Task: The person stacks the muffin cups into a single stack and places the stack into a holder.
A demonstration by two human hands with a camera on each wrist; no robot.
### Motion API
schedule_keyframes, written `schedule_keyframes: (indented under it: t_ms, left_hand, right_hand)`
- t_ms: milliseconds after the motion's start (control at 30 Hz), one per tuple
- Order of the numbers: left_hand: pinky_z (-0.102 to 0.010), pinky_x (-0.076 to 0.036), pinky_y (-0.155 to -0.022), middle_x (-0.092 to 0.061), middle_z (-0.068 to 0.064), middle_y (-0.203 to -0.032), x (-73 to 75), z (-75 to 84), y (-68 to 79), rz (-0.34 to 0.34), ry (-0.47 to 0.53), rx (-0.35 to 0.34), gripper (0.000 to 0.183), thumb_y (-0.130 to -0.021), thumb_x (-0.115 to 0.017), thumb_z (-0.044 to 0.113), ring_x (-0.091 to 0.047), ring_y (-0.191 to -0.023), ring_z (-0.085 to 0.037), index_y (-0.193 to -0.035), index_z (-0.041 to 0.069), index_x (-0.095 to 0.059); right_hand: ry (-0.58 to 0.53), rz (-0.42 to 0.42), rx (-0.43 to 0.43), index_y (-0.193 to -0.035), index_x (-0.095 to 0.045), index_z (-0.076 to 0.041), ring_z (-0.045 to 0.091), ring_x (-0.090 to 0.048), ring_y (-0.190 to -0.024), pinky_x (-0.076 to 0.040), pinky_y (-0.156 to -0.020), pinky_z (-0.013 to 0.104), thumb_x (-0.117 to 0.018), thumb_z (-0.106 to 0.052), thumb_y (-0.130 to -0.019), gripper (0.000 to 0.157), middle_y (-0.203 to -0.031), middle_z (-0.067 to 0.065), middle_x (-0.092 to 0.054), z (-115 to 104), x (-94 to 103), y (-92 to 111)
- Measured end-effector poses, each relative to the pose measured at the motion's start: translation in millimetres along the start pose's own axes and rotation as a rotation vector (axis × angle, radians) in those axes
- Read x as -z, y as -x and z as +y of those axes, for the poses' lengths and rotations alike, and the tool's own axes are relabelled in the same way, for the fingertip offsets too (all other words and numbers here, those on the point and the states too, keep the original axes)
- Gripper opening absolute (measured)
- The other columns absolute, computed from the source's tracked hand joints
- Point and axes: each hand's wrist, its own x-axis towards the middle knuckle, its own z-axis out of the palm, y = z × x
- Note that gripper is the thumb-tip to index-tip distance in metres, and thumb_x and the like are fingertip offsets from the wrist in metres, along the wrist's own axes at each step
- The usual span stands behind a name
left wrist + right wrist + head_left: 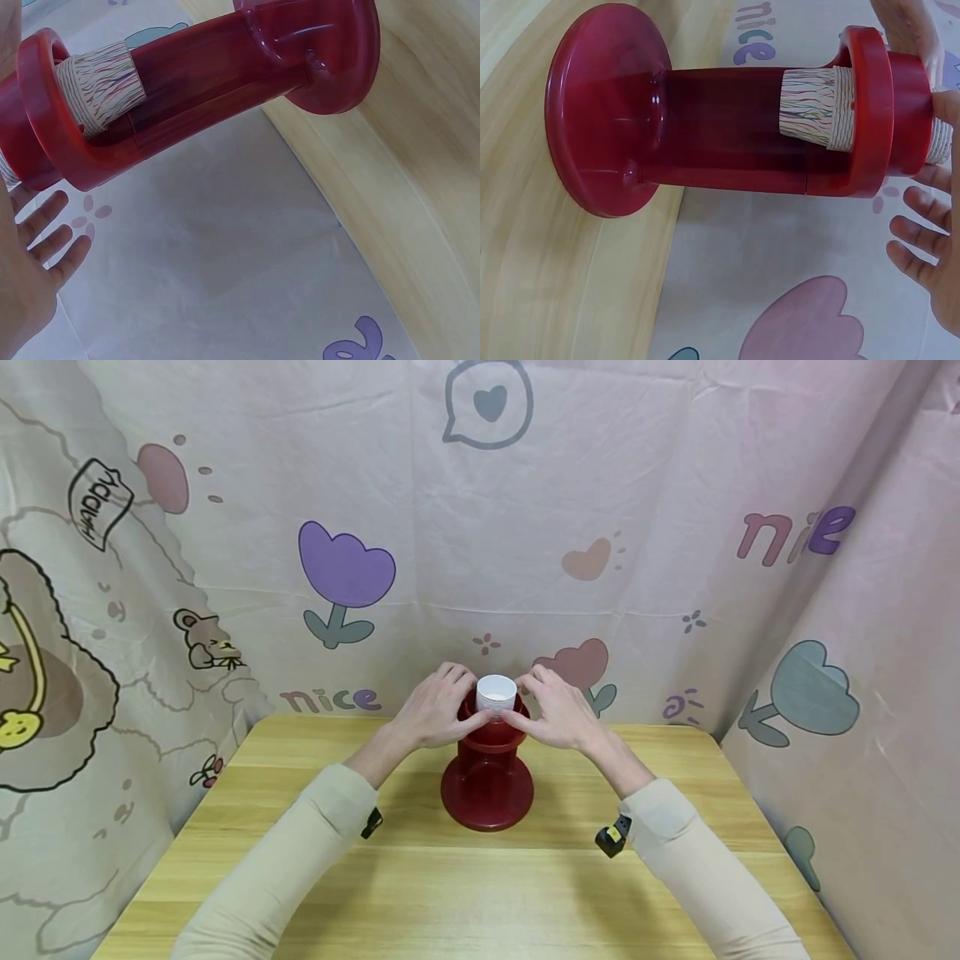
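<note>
A red stand [487, 797] with a round base stands upright on the table. A stack of white paper cups [497, 695] sits inside its upper ring, with the top cup's mouth facing up. In the right wrist view, the lower cups [808, 105] show colored streaks and stacked rims beneath the ring. Above the ring is a narrower red collar [911, 112]. My left hand [441, 708] holds the collar from the left, and my right hand [557, 708] from the right. Both thumbs lie at the front, near the cup; the other fingers spread outward. The left grip is partly hidden.
The stand is on a wooden table [420, 893]. A printed curtain [450, 527] hangs close behind the table and along both sides. Small black devices [613, 837] are strapped under the wrists.
</note>
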Motion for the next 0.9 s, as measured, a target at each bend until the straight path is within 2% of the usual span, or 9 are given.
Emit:
schedule_keyframes:
  t_ms: [200, 400, 567, 733, 900]
  left_hand:
    - [-0.046, -0.054, -0.103, -0.066, -0.013, -0.125, 0.2, -0.3, -0.1, 0.003, -0.006, -0.004, 0.056, -0.098, -0.061, 0.057, -0.057, -0.124, -0.031, -0.119, 0.006, -0.066]
    - [-0.047, -0.054, -0.103, -0.065, -0.013, -0.126, 0.6, -0.8, 0.0, -0.009, -0.012, -0.004, 0.055, -0.098, -0.061, 0.056, -0.056, -0.124, -0.031, -0.120, 0.006, -0.066]
    - [-0.046, -0.053, -0.104, -0.065, -0.012, -0.125, 0.3, -1.2, -0.1, -0.011, -0.004, -0.002, 0.054, -0.098, -0.060, 0.055, -0.056, -0.124, -0.031, -0.119, 0.006, -0.066]
    - [-0.046, -0.053, -0.105, -0.065, -0.011, -0.124, 0.2, -1.6, 2.3, -0.014, 0.019, 0.010, 0.055, -0.098, -0.059, 0.058, -0.056, -0.125, -0.030, -0.119, 0.007, -0.065]
    - [-0.045, -0.053, -0.107, -0.066, -0.011, -0.126, 0.8, -3.1, 9.8, -0.007, 0.028, 0.025, 0.063, -0.097, -0.060, 0.062, -0.056, -0.127, -0.029, -0.128, 0.007, -0.063]
  right_hand:
    - [0.007, 0.003, 0.008, -0.119, -0.071, -0.013, 0.019, -0.055, -0.091, -0.051, -0.072, 0.035, -0.068, -0.057, -0.094, 0.051, -0.106, 0.007, -0.062, -0.1, -0.2, -1.1]
    - [0.014, 0.003, 0.008, -0.121, -0.071, -0.013, 0.018, -0.054, -0.090, -0.050, -0.071, 0.033, -0.068, -0.057, -0.094, 0.051, -0.103, 0.002, -0.059, -0.7, -0.7, -1.3]
    - [0.005, 0.005, 0.011, -0.121, -0.071, -0.012, 0.019, -0.056, -0.092, -0.051, -0.072, 0.035, -0.068, -0.056, -0.095, 0.051, -0.107, 0.008, -0.063, -0.6, -1.0, -0.8]
    - [-0.003, 0.010, -0.009, -0.125, -0.071, -0.013, 0.020, -0.059, -0.098, -0.055, -0.076, 0.038, -0.068, -0.058, -0.094, 0.055, -0.110, 0.007, -0.064, 0.5, -0.5, 2.2]
    - [-0.006, 0.019, -0.028, -0.128, -0.070, -0.015, 0.020, -0.062, -0.106, -0.057, -0.084, 0.041, -0.069, -0.059, -0.093, 0.056, -0.113, 0.002, -0.064, 3.9, 0.1, 8.9]
